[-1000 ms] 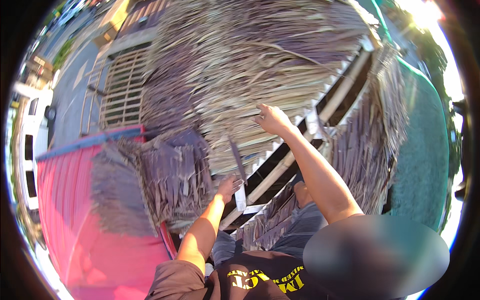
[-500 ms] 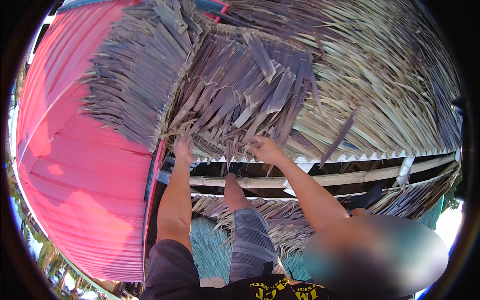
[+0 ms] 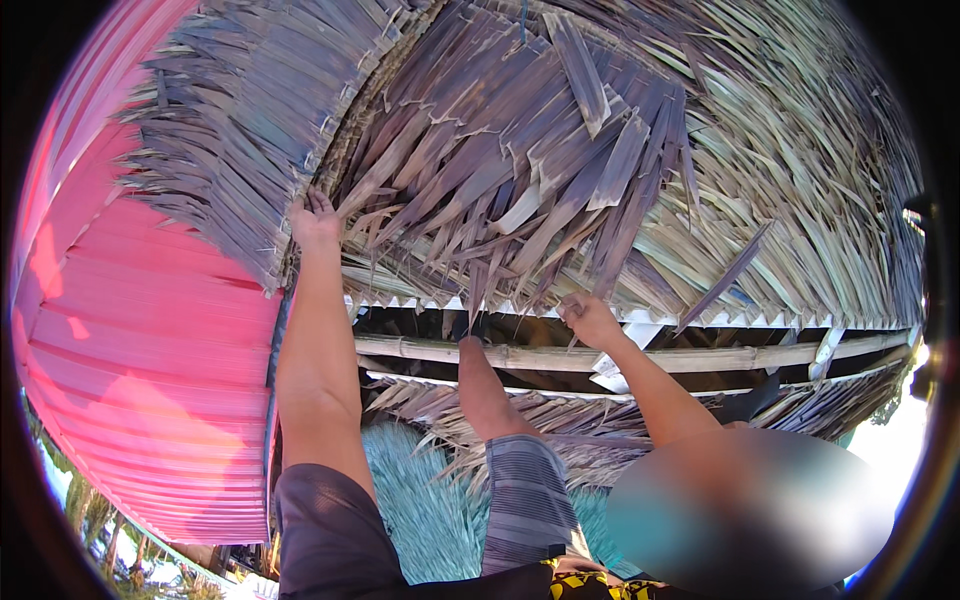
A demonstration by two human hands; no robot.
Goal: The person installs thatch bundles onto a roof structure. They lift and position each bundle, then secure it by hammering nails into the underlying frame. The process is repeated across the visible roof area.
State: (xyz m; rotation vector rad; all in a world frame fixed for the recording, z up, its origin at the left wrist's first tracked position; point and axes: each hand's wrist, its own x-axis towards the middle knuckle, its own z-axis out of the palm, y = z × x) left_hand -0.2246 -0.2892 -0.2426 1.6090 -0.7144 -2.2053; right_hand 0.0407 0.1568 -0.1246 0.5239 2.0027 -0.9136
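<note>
Dry palm-leaf thatch (image 3: 500, 130) lies across the roof slope in front of me, its loose leaf strips hanging down toward the white eave edging (image 3: 690, 321). My left hand (image 3: 316, 220) reaches up to the stitched edge of a thatch panel (image 3: 260, 100) on the left. Its fingers are stretched out and slightly apart at that edge. Close to the hanging leaf tips, just above the eave, is my right hand (image 3: 588, 318). Its fingers are curled together; what they hold, if anything, is too small to make out.
Red corrugated roofing (image 3: 150, 350) slopes away at the left. Below the eave runs a bamboo pole (image 3: 640, 361) over a dark gap, with my leg (image 3: 490, 395) beside it. Lower thatch (image 3: 560, 425) and teal-coloured thatch (image 3: 415, 490) lie further down. A loose leaf (image 3: 728, 275) rests at right.
My left hand has gone up and left, from the lower leaf tips to the panel's edge. The right hand has shifted right and slightly down. The whole view has moved too.
</note>
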